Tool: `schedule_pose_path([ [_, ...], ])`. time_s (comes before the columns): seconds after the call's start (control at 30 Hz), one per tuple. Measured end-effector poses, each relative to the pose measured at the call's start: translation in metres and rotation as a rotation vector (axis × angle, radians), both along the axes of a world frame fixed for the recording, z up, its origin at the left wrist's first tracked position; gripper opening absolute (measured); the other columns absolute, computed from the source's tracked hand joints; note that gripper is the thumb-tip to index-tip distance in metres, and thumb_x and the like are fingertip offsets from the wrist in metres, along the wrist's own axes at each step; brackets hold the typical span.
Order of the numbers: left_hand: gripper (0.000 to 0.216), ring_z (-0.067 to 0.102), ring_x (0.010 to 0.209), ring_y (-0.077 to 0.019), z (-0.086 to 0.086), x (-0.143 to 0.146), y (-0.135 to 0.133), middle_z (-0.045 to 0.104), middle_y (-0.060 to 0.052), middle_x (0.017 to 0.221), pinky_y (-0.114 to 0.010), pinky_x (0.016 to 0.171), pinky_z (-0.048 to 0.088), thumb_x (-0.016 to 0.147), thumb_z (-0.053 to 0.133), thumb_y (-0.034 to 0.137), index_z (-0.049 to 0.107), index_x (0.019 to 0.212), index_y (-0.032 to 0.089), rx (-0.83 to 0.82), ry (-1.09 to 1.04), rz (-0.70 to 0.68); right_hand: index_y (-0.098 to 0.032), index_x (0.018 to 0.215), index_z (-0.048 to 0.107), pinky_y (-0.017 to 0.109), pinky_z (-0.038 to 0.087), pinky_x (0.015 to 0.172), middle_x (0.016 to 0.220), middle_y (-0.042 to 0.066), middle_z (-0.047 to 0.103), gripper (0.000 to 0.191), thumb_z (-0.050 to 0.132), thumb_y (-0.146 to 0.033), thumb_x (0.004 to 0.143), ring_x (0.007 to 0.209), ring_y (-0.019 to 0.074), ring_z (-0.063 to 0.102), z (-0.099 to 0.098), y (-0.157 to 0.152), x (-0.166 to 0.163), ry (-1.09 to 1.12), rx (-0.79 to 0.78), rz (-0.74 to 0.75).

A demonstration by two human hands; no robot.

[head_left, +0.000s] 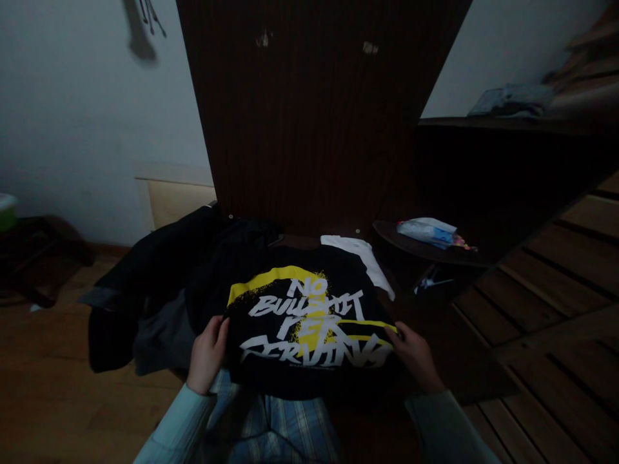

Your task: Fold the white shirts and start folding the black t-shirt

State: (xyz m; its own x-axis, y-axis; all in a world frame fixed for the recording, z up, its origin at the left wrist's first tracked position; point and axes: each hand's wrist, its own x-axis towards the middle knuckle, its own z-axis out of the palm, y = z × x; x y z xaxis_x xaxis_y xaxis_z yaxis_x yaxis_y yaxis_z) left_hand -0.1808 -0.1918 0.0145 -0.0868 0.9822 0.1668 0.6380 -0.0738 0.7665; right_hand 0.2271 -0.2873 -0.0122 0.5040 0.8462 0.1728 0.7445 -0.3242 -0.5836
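A black T-shirt (271, 380) with white lettering and yellow patches is spread out before me, its print facing up. At its left side my left hand (210, 351) is closed on the edge of the cloth. My right hand (413, 351) pinches the opposite edge, near a yellow stripe. The shirt's near end hangs over my plaid-covered lap. Just past its far right corner lies a white folded cloth (360, 248), partly covered by the shirt. Dark clothes (169, 277) are heaped to the left of it.
A tall dark wooden panel (309, 116) rises behind the clothes. To the right, a rounded dark shelf (387, 233) carries a white and blue packet (428, 231). Wooden slats (551, 290) run along the right side. A dark low stool (41, 258) stands at far left.
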Motion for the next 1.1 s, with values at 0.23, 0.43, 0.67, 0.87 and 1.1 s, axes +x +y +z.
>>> schedule_pose_path([
  [0.23, 0.044, 0.059, 0.067, -0.0202, -0.012, -0.005, 0.011, 0.062, -0.002, 0.067, -0.029, 0.061, 0.048, 0.062, 0.047, 0.062, 0.053, 0.072, 0.020, -0.037, -0.217, 0.039, -0.020, 0.058, 0.055, 0.023, 0.037, 0.048, 0.053, 0.001, 0.055, 0.048, 0.046, -0.067, 0.062, 0.052, 0.0143, 0.050, 0.008, 0.007, 0.008, 0.218, 0.075, 0.025],
  [0.43, 0.050, 0.058, 0.059, -0.0200, -0.018, -0.006, -0.006, 0.059, -0.002, 0.059, -0.028, 0.051, 0.047, 0.054, 0.055, 0.067, 0.056, 0.067, 0.019, -0.159, -0.139, -0.083, -0.020, 0.070, 0.062, 0.028, 0.046, 0.058, 0.071, 0.005, 0.067, 0.038, 0.059, -0.054, 0.054, 0.068, 0.0217, 0.060, 0.015, 0.007, 0.004, 0.406, -0.080, 0.090],
  [0.67, 0.048, 0.061, 0.063, -0.0222, -0.034, -0.016, -0.028, 0.063, -0.003, 0.062, -0.030, 0.060, 0.050, 0.054, 0.053, 0.068, 0.058, 0.060, 0.020, -0.270, -0.106, -0.162, -0.020, 0.073, 0.062, 0.028, 0.046, 0.054, 0.068, 0.004, 0.066, 0.039, 0.055, -0.056, 0.060, 0.064, 0.0205, 0.060, 0.009, -0.003, -0.001, 0.544, -0.046, 0.078],
  [0.87, 0.047, 0.060, 0.094, -0.0278, -0.066, -0.028, -0.030, 0.068, -0.006, 0.086, -0.035, 0.083, 0.049, 0.049, 0.059, 0.062, 0.063, 0.072, 0.021, -0.281, -0.261, 0.080, -0.019, 0.055, 0.056, 0.022, 0.036, 0.045, 0.050, -0.002, 0.054, 0.036, 0.058, -0.055, 0.056, 0.049, 0.0120, 0.047, 0.007, -0.026, 0.016, 0.270, -0.109, 0.097],
  [1.1, 0.058, 0.060, 0.091, -0.0267, -0.058, -0.023, -0.025, 0.068, -0.005, 0.088, -0.036, 0.084, 0.047, 0.052, 0.049, 0.070, 0.063, 0.076, 0.018, -0.131, -0.354, 0.219, -0.020, 0.075, 0.057, 0.023, 0.043, 0.055, 0.066, 0.001, 0.060, 0.039, 0.047, -0.056, 0.068, 0.061, 0.0151, 0.055, 0.005, -0.038, 0.018, 0.312, 0.050, 0.047],
])
